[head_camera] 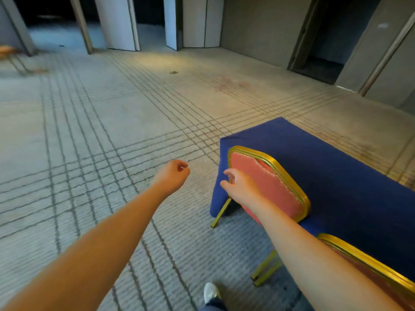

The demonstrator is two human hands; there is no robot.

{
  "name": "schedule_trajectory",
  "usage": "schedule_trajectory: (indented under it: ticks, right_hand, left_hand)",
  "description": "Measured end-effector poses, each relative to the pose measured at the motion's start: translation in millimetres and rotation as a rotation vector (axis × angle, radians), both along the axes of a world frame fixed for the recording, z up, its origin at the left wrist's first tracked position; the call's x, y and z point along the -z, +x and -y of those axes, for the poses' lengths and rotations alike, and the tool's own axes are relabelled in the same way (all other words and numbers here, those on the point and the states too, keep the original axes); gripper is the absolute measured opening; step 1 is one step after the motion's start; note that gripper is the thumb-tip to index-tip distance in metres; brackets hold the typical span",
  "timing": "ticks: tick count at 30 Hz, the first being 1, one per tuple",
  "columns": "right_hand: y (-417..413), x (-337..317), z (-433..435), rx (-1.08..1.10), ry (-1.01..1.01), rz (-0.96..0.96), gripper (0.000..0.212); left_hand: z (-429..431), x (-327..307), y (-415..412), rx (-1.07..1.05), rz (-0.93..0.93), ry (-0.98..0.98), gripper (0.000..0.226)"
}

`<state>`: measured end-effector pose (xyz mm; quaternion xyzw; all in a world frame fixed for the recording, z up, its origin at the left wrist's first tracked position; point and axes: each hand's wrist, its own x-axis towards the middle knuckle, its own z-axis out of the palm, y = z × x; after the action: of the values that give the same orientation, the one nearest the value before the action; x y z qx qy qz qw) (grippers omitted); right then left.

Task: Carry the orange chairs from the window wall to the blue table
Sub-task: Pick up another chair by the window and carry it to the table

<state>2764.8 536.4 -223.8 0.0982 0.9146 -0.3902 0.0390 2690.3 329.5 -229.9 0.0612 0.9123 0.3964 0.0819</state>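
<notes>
An orange chair (272,187) with a gold frame stands pushed in at the near end of the blue table (325,167); only its backrest and one leg show. My right hand (238,187) hovers at the backrest's left edge, fingers apart, holding nothing. My left hand (174,176) hangs over the carpet to the left of the table, fingers loosely curled and empty. A second orange chair (368,265) stands at the table's near side in the lower right, partly behind my right forearm.
Grey carpet (101,142) with dark grid lines spreads to the left and ahead. Another orange chair (9,55) stands blurred at the far left. Folding wall panels (116,23) and dark doorways line the back. My shoe (211,292) shows at the bottom.
</notes>
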Motion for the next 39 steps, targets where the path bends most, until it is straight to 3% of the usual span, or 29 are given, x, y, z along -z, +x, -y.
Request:
schedule_trajectory:
  ticks: [9,26,39]
  right_hand:
    - [-199.3,-24.6,83.0,-0.352,0.101,0.050,0.058]
    - [-567.8,-60.8,197.6,-0.522,0.143,-0.044,0.061]
    - [-889.7,-71.1,357.0,-0.531,0.067,-0.069,0.062]
  left_hand:
    - [115.2,-15.5,-127.4,-0.329,-0.015,0.001,0.039]
    - [236.3,-36.2,-433.5,-0.670,-0.040,0.107,0.036]
    - [394.7,-59.5,-751.6,-0.708,-0.100,0.089,0.037]
